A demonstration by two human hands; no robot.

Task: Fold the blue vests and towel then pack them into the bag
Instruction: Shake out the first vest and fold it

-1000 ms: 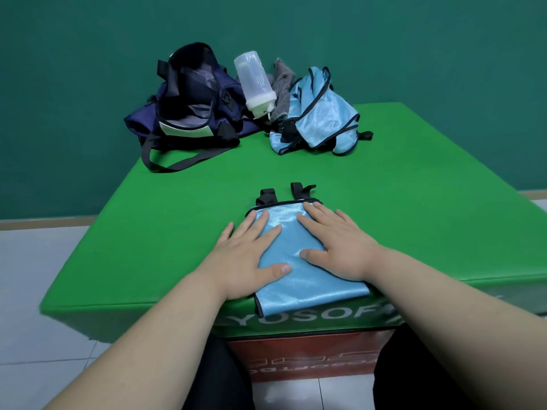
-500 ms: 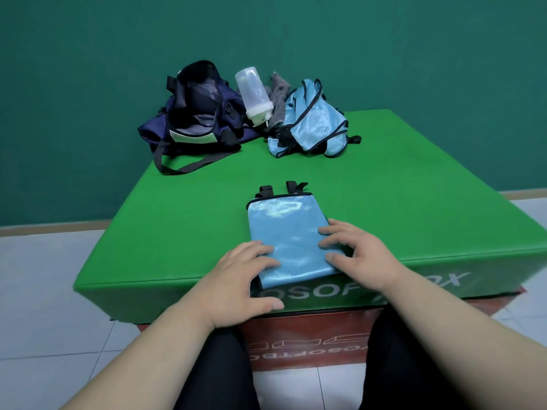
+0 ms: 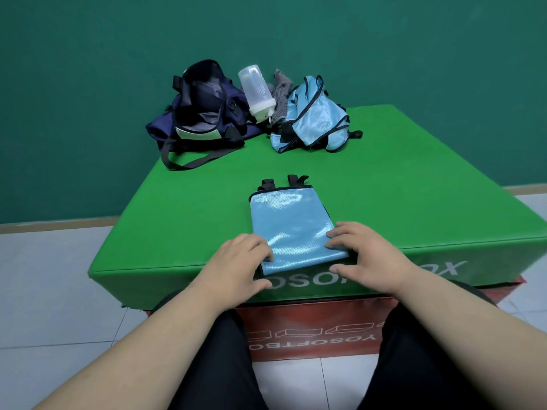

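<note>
Room: teal wall (image 3: 88, 84), white-tile floor (image 3: 44, 276).
Tan skirting (image 3: 44, 227) at wall/floor jct. Green padded bench (image 3: 192, 217) w/ white lettering on front, sits on red base (image 3: 310, 321).

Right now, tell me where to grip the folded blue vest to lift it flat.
Take the folded vest by its two near corners, from your side, fingers on top, thumbs beneath: that edge overhangs the table front, likely leaving room under it. The left hand and right hand hold there.

Bare forearms enter from 7 and 5 o'clock; left hand (image 3: 236, 263) and right hand (image 3: 371, 258), fingers curled, pinch the folded vest's (image 3: 290, 220) near corners.
</note>
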